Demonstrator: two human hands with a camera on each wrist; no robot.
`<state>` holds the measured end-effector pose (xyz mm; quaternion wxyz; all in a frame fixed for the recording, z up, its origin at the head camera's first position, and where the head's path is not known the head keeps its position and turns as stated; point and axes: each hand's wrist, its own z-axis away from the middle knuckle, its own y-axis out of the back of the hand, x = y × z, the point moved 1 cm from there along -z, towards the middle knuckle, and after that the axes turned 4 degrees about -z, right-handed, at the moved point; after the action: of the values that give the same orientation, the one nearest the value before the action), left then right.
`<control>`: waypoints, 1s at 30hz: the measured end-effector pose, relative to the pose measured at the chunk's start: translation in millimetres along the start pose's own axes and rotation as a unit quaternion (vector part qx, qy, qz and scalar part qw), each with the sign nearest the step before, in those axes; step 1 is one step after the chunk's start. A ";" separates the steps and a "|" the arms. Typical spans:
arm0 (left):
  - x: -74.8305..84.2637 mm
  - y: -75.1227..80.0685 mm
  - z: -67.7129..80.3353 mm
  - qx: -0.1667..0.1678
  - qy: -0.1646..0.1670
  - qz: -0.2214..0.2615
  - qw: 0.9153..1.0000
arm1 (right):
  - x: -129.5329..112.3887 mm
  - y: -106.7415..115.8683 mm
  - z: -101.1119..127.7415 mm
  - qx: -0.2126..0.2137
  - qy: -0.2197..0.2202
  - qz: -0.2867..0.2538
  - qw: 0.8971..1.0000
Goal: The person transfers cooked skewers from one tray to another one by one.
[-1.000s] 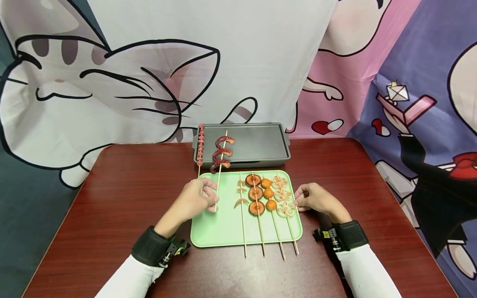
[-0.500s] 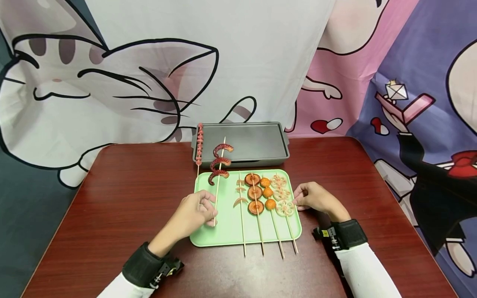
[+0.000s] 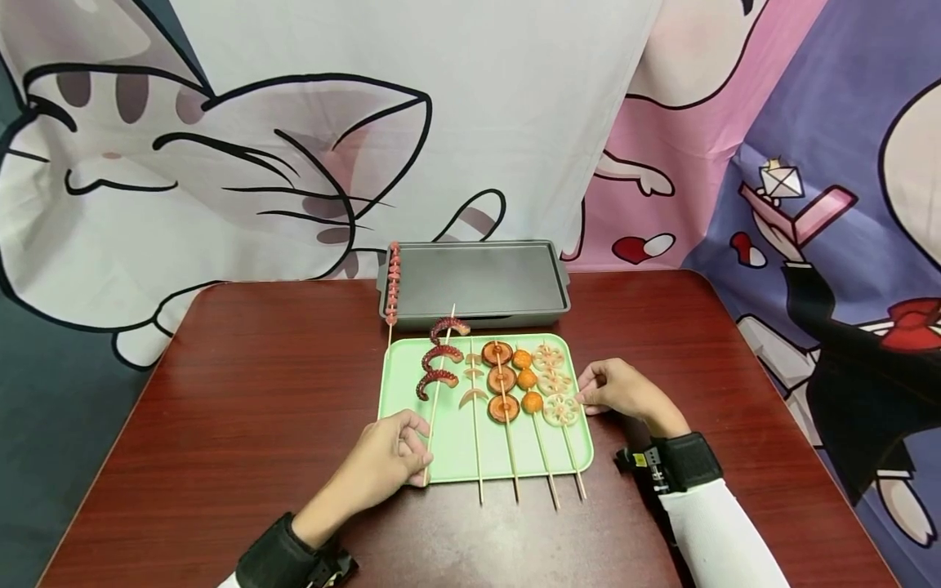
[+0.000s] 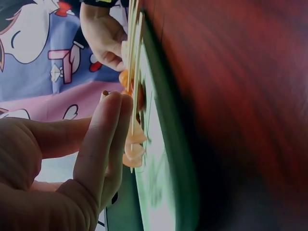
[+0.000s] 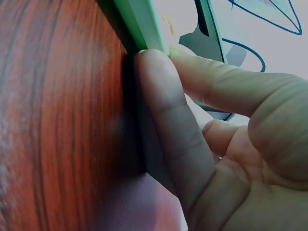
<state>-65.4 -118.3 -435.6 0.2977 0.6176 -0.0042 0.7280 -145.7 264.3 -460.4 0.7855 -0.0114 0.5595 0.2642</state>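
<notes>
My left hand pinches the lower stick of a skewer of dark red octopus tentacle pieces, over the left part of a light green tray. In the left wrist view the stick's end shows at the fingertips. The thumb and a finger of my right hand pinch the tray's right rim; the right wrist view shows this grip on the tray edge. Lying on the tray are skewers of pale crescent slices, mushroom caps, orange balls and lotus root slices.
Behind the tray stands a grey rectangular pan. A skewer of small pink pieces lies along its left side, its stick reaching toward the tray. The skewer sticks overhang the tray's front edge. Brown wooden table surrounds everything, with printed curtains behind.
My left hand has brought the tentacle skewer back toward me, away from the grey pan and over the tray's left part. The right hand stays at the tray's rim.
</notes>
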 end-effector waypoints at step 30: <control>-18.2 -15.5 10.5 -0.012 0.060 0.124 0.990 | 1.6 -0.1 -1.0 -0.005 0.000 -0.003 1.000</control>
<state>-48.2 -117.3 -455.1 0.2123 0.5641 -0.0723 0.7947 -146.2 264.5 -462.3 0.7863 -0.0169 0.5581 0.2645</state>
